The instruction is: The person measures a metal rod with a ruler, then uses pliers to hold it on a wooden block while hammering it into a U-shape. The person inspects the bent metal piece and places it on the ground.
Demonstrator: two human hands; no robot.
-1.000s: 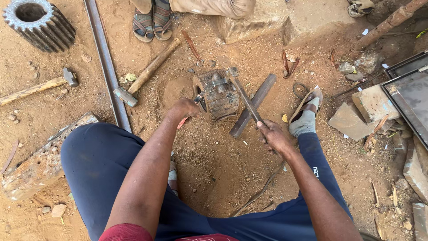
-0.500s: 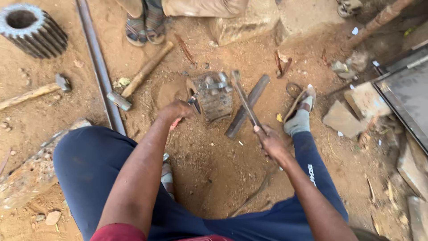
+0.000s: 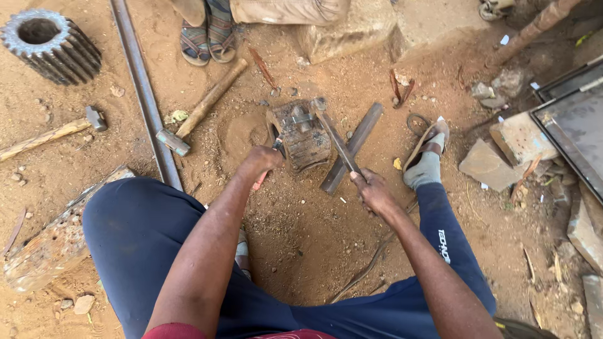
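The left hand [image 3: 267, 158] grips the metal block [image 3: 300, 133] at its 8 o'clock, steadying it. The right hand [image 3: 372, 190], clenched, holds a rod [image 3: 335, 138] whose tip rests on the block at 1 o'clock, apparently for leverage.

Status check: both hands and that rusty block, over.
Left hand grips small tool at rusty metal block. Right hand holds long metal rod on block top. Nothing blocking.

No packages, signs or screens are visible. The only lettering is a small white printed mark [image 3: 444, 245] on the dark blue trouser leg [image 3: 452, 251] at the person's right shin, running lengthwise down the fabric, below the grey sock [image 3: 424, 169].
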